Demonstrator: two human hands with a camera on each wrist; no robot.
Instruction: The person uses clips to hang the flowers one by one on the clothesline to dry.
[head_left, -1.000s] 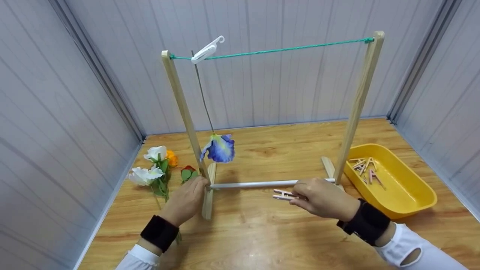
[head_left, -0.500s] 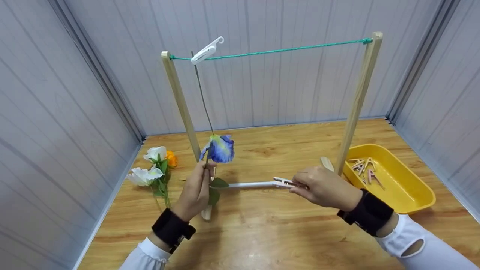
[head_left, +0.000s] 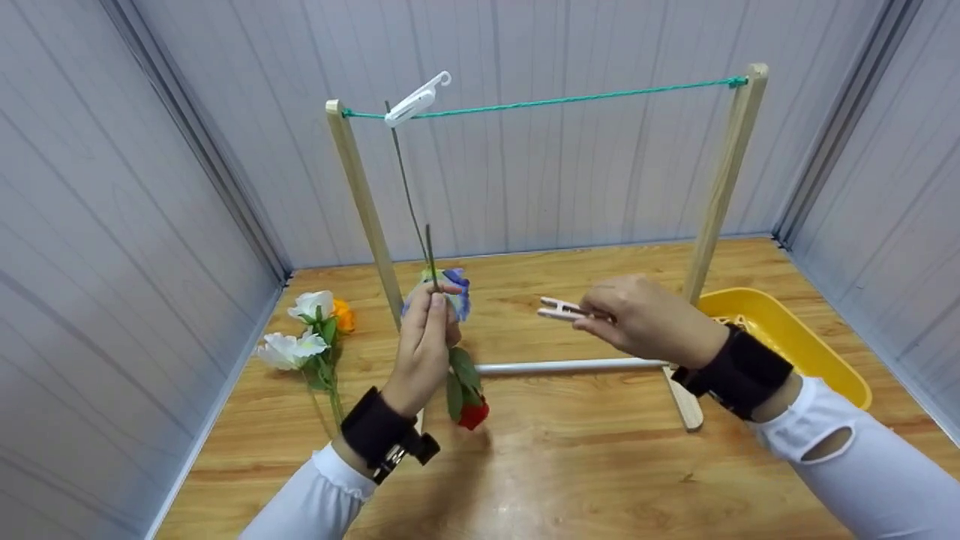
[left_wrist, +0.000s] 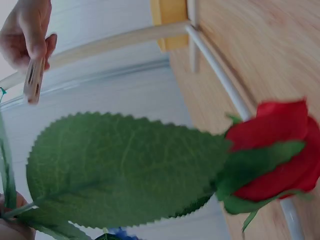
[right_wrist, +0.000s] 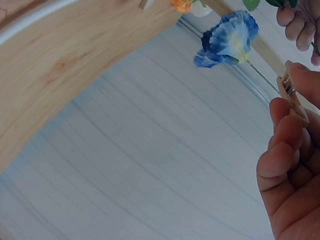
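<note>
In the head view my left hand (head_left: 426,349) pinches the stem of a red rose (head_left: 472,414), held bloom down with the stem end pointing up. The rose's green leaf (left_wrist: 125,170) fills much of the left wrist view. My right hand (head_left: 649,319) pinches a pale pink clothespin (head_left: 561,309) between thumb and fingers, its tip toward the left. Behind the left hand a blue-purple iris (head_left: 459,289) hangs upside down, partly hidden. A white clothespin (head_left: 411,106) fastens its stem to the green string (head_left: 555,101).
The string runs between two wooden posts (head_left: 360,199), joined low down by a white rod (head_left: 570,366). White flowers (head_left: 289,351) and an orange flower (head_left: 343,316) lie on the left of the table. A yellow bin (head_left: 814,356) with clothespins stands at the right, partly behind the right arm.
My left hand has picked up the rose from beside the left post, turned it bloom down and moved right. My right hand has risen with the pink clothespin.
</note>
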